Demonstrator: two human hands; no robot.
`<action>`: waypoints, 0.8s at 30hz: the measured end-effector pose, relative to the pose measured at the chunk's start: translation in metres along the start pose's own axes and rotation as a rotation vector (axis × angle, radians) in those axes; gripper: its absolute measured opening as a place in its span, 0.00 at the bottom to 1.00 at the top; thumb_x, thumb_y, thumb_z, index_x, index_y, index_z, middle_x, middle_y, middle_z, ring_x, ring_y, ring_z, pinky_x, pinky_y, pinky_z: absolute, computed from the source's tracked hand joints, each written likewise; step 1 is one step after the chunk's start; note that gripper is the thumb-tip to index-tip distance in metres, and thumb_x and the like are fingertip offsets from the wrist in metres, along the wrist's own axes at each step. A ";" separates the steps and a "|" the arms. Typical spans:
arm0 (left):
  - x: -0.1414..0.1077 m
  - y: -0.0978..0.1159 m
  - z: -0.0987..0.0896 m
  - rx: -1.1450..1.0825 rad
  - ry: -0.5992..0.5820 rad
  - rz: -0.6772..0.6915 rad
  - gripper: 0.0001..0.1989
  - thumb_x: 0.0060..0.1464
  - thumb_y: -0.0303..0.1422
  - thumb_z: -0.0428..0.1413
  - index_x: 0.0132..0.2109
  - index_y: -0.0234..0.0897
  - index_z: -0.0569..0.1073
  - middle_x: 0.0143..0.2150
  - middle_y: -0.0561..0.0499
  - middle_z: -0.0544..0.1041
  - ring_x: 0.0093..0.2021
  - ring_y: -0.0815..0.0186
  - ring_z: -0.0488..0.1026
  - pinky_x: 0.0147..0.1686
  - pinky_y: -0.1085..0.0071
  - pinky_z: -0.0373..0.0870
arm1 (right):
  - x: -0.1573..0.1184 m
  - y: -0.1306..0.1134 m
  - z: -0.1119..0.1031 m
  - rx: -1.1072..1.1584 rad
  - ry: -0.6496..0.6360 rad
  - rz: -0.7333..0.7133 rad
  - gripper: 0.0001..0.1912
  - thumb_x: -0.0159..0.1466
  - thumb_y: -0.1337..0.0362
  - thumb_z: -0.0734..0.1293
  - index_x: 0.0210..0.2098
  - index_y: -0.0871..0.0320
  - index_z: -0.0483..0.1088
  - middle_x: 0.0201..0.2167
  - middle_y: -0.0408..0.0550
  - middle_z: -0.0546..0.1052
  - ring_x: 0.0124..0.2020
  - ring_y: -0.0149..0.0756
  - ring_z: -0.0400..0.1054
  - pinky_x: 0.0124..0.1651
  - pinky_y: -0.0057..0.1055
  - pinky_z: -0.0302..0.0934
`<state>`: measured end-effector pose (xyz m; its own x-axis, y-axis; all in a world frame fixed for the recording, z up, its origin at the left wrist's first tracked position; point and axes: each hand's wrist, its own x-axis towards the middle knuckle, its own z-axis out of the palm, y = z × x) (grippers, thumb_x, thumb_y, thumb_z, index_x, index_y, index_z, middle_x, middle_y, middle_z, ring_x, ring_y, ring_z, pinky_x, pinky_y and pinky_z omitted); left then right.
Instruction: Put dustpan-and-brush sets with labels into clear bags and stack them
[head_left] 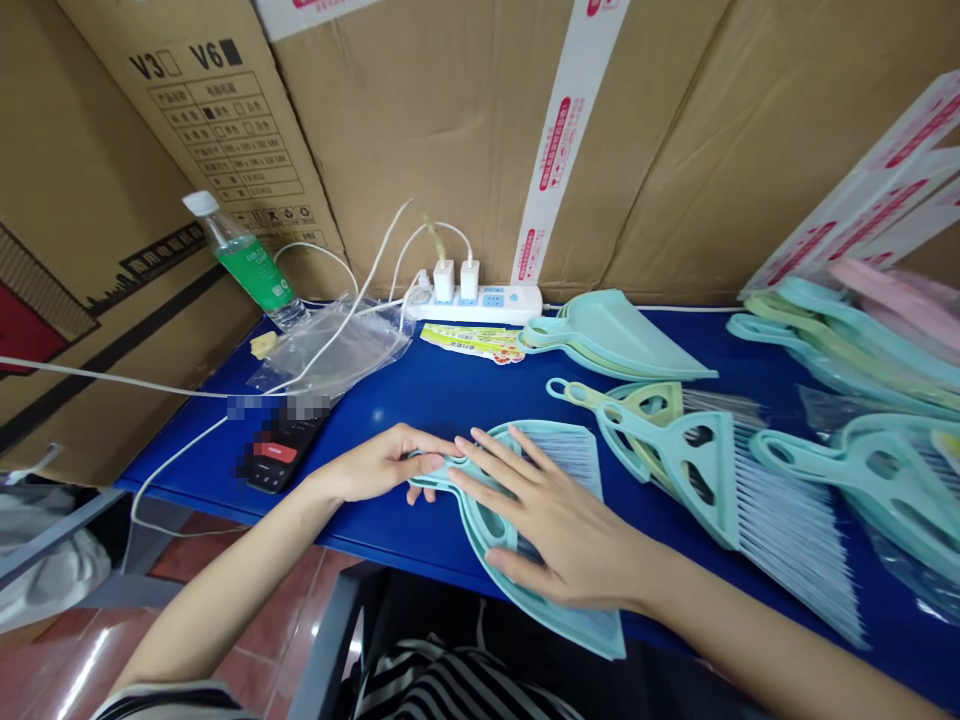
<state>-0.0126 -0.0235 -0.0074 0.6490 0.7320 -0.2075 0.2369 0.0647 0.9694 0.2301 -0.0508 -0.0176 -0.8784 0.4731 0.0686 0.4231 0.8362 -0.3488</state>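
Note:
At the table's front edge lies a mint-green dustpan (551,622) with a matching hand brush (566,455) nested in it, the bristles facing right. My left hand (384,462) is closed around their stacked handles, thumb on top and fingertips underneath. My right hand (551,520) rests flat across the brush head with its fingers spread, covering much of it. Just to the right, more brushes (701,480) in mint and pale green lie stacked, bristles toward me. Behind them sits a stack of dustpans (630,330).
Bagged dustpan sets (892,470) lie at the right. Along the cardboard wall run a power strip (487,302) with white cables and a label card (472,342). A water bottle (255,270), clear plastic bags (330,350) and a phone (281,450) are on the blue table (390,400) at left.

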 end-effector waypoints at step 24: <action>0.002 0.002 0.000 0.001 0.007 -0.016 0.28 0.56 0.50 0.59 0.54 0.32 0.77 0.24 0.51 0.75 0.22 0.72 0.69 0.19 0.77 0.65 | -0.001 -0.001 0.000 0.008 0.020 0.011 0.33 0.69 0.57 0.59 0.70 0.62 0.51 0.72 0.59 0.46 0.73 0.48 0.31 0.69 0.60 0.37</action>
<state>-0.0107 -0.0219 -0.0056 0.6398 0.7357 -0.2223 0.2484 0.0758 0.9657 0.2309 -0.0524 -0.0170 -0.8689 0.4880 0.0833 0.4310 0.8285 -0.3574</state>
